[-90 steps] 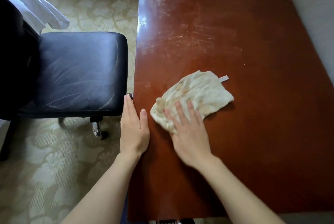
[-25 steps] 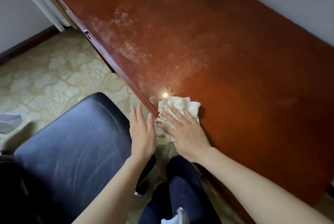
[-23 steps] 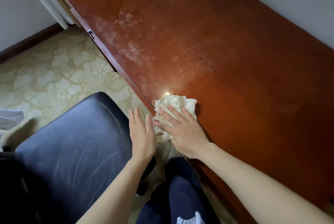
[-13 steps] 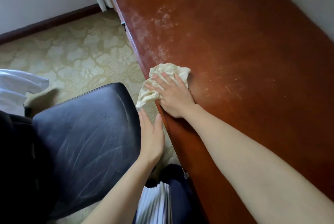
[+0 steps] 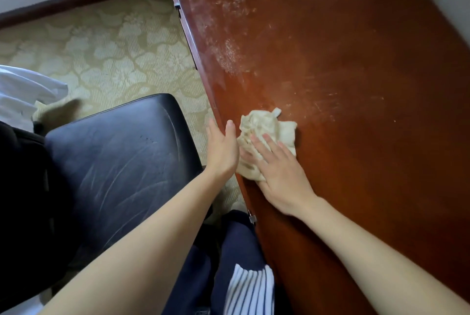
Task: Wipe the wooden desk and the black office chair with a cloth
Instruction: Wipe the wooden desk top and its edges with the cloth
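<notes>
Cloth [image 5: 264, 125] lies under the flat right hand [image 5: 279, 172].

A reddish-brown, glossy wooden desk [image 5: 343, 85] is seen running away from the viewer, its top marked by pale dusty smears and fine streaks beyond the cloth. The cream cloth [image 5: 269, 134], crumpled into a loose bunch, is laid on the desktop close to the edge that faces the chair and is pressed down by the straight fingers of the right hand [image 5: 279, 172]; its nearer end is found right at that edge. The black office chair [image 5: 114, 162] is set just beside the desk, its padded seat dulled by faint whitish streaks
</notes>
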`<state>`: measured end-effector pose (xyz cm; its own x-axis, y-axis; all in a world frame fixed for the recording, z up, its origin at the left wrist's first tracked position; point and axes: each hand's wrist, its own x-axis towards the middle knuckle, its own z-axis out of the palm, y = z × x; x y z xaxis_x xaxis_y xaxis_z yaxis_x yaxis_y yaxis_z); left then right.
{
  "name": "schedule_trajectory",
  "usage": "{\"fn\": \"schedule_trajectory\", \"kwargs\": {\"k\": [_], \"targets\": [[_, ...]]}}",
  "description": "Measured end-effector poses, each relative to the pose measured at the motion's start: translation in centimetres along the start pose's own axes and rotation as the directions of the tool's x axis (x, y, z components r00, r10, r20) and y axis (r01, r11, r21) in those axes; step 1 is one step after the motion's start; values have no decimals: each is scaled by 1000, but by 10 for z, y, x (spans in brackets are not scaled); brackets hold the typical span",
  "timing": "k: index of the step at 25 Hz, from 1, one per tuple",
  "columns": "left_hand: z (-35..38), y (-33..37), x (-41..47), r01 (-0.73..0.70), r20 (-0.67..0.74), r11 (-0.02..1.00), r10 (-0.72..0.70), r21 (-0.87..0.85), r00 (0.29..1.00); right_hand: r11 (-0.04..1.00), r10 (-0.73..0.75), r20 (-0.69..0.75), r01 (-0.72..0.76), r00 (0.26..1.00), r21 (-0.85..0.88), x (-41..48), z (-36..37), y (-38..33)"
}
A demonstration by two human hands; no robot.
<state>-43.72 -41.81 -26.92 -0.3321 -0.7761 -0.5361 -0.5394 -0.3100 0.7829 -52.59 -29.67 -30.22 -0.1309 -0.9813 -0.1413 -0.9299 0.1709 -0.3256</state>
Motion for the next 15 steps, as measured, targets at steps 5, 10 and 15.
{"fn": "schedule_trajectory", "kwargs": {"k": [5,10,15], "targets": [[7,11,12,-11,2,1000,11,28,1000,995,-58,11,58,998,-76,-24,6,9],[12,16,20,1,-19,997,1,75,1000,988,-50,17,52,999,-148,30,-7,57],[7,10,26,-1,10,977,-1,212,1000,965,241,3,-239,971,-105,101,-49,103]]}}
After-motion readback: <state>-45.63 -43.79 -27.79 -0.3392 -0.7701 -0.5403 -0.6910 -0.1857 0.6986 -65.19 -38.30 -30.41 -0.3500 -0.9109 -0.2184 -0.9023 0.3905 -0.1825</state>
